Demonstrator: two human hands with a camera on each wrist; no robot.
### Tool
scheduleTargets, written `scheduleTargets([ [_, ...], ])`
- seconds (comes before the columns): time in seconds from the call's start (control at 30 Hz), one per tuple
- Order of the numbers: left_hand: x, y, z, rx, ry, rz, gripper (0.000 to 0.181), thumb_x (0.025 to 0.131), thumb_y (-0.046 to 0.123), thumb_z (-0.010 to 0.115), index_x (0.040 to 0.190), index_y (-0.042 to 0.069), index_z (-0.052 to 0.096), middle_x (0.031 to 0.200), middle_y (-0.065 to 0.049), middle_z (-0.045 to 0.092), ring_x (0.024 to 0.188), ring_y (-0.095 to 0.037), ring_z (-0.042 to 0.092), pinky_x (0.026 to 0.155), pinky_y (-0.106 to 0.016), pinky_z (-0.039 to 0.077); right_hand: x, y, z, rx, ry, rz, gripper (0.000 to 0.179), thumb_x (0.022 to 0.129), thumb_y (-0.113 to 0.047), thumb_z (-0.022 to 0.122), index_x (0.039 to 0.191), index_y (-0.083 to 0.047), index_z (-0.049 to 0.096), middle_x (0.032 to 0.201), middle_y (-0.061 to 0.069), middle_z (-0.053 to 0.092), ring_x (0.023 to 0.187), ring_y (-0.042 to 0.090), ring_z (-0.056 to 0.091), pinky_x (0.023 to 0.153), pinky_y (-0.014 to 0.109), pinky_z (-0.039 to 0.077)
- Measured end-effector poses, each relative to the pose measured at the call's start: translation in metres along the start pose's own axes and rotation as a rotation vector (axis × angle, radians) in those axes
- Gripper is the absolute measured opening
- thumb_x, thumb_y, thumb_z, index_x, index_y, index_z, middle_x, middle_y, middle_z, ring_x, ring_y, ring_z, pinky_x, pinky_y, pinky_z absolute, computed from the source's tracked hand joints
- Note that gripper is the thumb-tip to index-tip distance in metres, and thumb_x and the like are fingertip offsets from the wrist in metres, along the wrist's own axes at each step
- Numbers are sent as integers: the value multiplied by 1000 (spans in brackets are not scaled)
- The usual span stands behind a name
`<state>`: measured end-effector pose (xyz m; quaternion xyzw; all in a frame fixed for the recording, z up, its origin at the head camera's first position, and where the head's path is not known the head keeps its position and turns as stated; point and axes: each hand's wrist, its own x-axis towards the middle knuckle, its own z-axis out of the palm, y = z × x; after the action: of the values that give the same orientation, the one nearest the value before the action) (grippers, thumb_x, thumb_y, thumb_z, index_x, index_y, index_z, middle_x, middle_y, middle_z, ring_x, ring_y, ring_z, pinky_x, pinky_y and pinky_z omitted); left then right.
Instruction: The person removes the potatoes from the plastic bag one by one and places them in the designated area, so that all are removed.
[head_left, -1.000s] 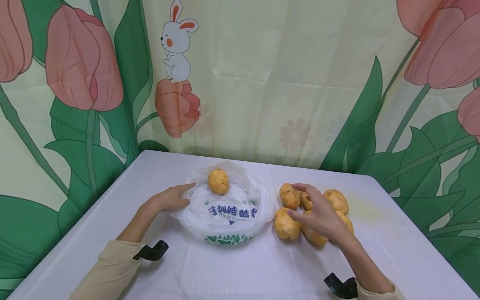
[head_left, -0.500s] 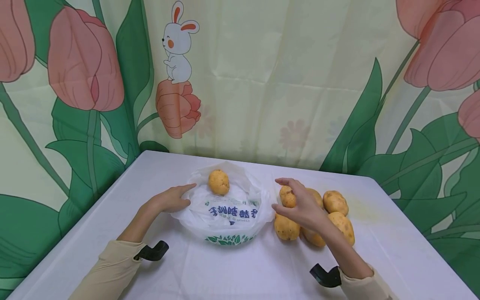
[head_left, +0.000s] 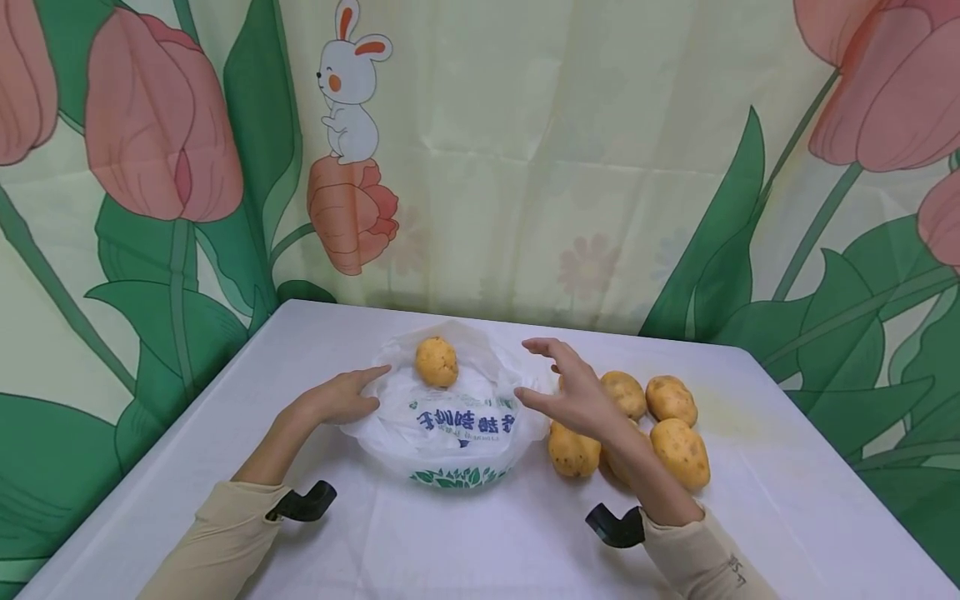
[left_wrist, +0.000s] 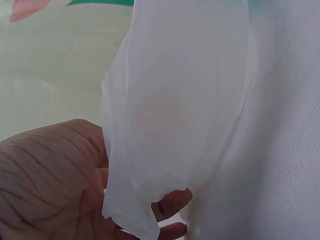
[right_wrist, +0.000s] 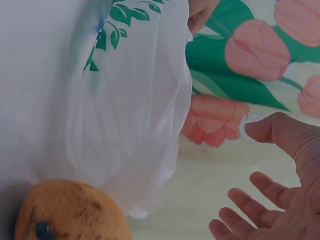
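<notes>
A white plastic bag (head_left: 457,454) with blue lettering and green leaves stands with its mouth spread, a potato (head_left: 437,362) inside toward the back. My left hand (head_left: 337,400) holds the bag's left rim; in the left wrist view, fingertips (left_wrist: 175,204) show past the thin plastic edge. Over the bag's right rim hovers my right hand (head_left: 573,396), thumb and fingers spread apart with nothing between them, as the right wrist view also shows. Several potatoes (head_left: 678,454) lie grouped right of the bag, partly covered by my right hand and forearm.
The table (head_left: 450,550) wears a white cloth. Behind it hangs a curtain (head_left: 487,208) printed with tulips and a rabbit. One potato (right_wrist: 72,212) lies close beside the bag in the right wrist view. Black wrist mounts (head_left: 303,502) stick out from both sleeves.
My right hand has moved left from above the potatoes to the bag's right rim, its fingers spread and holding nothing. My left hand stays at the left rim.
</notes>
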<state>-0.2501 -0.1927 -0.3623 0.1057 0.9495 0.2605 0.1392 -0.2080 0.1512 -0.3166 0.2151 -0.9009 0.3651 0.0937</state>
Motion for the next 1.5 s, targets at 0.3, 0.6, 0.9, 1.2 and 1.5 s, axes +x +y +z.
scheduleTargets([
  [0.3,0,0,0,11,4,9,65,98,17,55,158,4,36,156,-31,38,121,-40,49,102,-57,45,13,-9,10,35,-17,1,64,88,-19,78,143,-4,51,147,15,53,137,38,46,111,54,40],
  [0.6,1,0,0,10,4,10,65,98,17,55,158,5,36,156,-31,39,117,-39,50,96,-52,47,26,-13,20,75,-23,37,63,89,-18,77,144,-2,51,148,17,53,138,37,46,112,56,39],
  [0.9,1,-2,0,7,2,9,65,98,17,55,159,5,35,156,-31,38,119,-40,50,101,-56,46,39,-19,28,103,-28,58,61,90,-19,76,144,-4,51,147,15,55,137,33,48,111,48,42],
  [1.2,3,-3,0,11,-1,19,65,99,18,54,159,5,34,157,-31,37,125,-40,49,107,-59,42,53,-25,39,131,-31,72,59,91,-18,76,142,-4,53,143,15,58,136,33,50,109,50,44],
  [1.5,1,-2,0,1,1,24,64,98,16,55,158,4,35,156,-31,39,125,-40,49,107,-59,41,65,-26,50,155,-42,120,57,91,-20,75,141,-5,54,141,15,59,135,33,51,109,49,43],
])
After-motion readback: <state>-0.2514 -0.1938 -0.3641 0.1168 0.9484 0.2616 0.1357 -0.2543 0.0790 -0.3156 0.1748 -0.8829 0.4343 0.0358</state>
